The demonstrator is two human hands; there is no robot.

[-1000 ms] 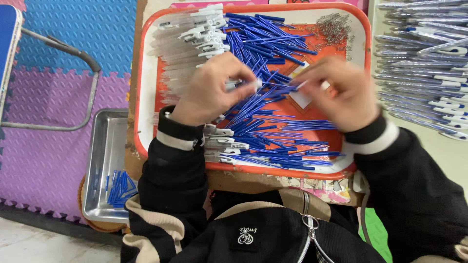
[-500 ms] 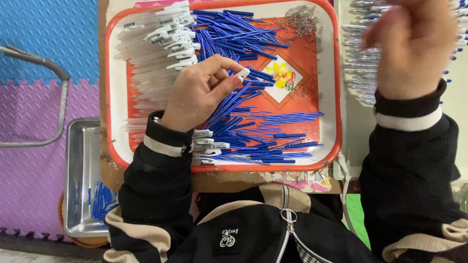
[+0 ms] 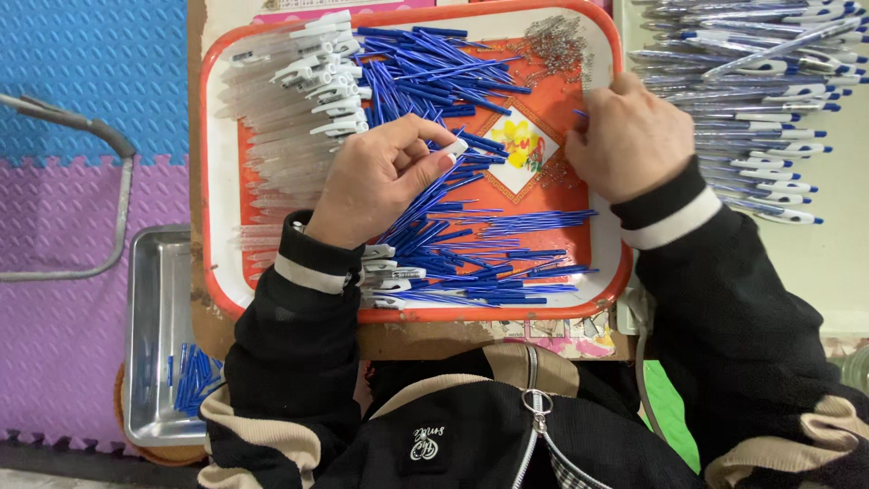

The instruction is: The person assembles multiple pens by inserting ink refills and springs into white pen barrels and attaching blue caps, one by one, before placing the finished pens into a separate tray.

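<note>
Left hand [image 3: 376, 181] grip pinches white pen cap [image 3: 455, 147]; right hand [image 3: 627, 136] grip unclear, over tray [image 3: 217, 136]. Finished pens [image 3: 760, 100] upper right; many blue refills [image 3: 471, 235] left.

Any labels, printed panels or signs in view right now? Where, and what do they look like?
Printed panel: centre of the orange tray, a white diamond with a yellow and green picture.
Garment logo: front of the black jacket, small and white.
Printed strip: above the tray's top edge, pink and white, cut off.
</note>
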